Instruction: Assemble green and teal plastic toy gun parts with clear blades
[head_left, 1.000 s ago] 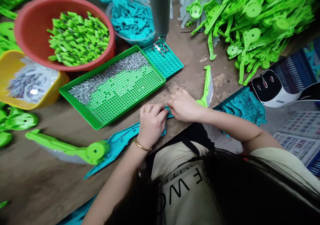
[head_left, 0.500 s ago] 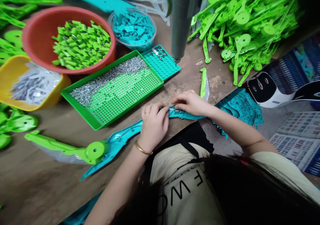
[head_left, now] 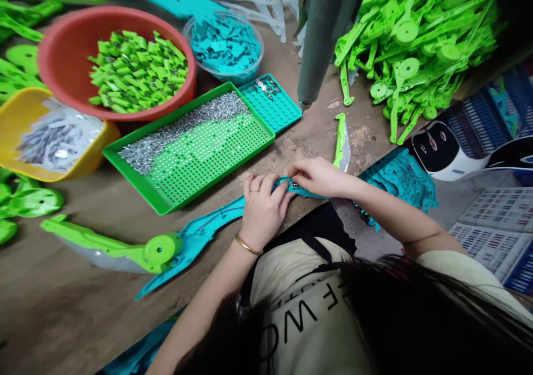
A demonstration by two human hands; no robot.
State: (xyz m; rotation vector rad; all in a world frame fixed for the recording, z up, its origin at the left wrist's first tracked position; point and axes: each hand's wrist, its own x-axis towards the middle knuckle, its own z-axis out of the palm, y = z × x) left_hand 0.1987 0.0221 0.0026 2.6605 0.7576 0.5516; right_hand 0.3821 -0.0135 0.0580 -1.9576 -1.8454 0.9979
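Note:
A long turquoise plastic toy shell [head_left: 200, 237] lies across the table edge, its hollow side up, with thin wires along it. My left hand [head_left: 265, 205], with a ring and a gold bracelet, is closed over its middle, fingertips on the shell. My right hand [head_left: 322, 176] is bent over the right-hand part, fingertips pinched at a small shiny metal piece [head_left: 293, 184]. Whether those fingers hold anything else is hidden. A green plastic part with a round end [head_left: 160, 251] lies on the shell's left end, a clear film-like piece beneath it.
A green perforated tray [head_left: 208, 164] of screws stands ahead, beside a small turquoise tray [head_left: 277, 118]. Behind are a red bowl [head_left: 54, 58], a yellow container [head_left: 89, 150] and a clear tub [head_left: 263, 47]. A dark tool [head_left: 320, 47] hangs above. Green parts [head_left: 416, 47] pile up right.
My left hand has slid slightly right along the shell, closer to my right hand. My right fingertips now cover more of the metal piece. The hanging tool appears farther right.

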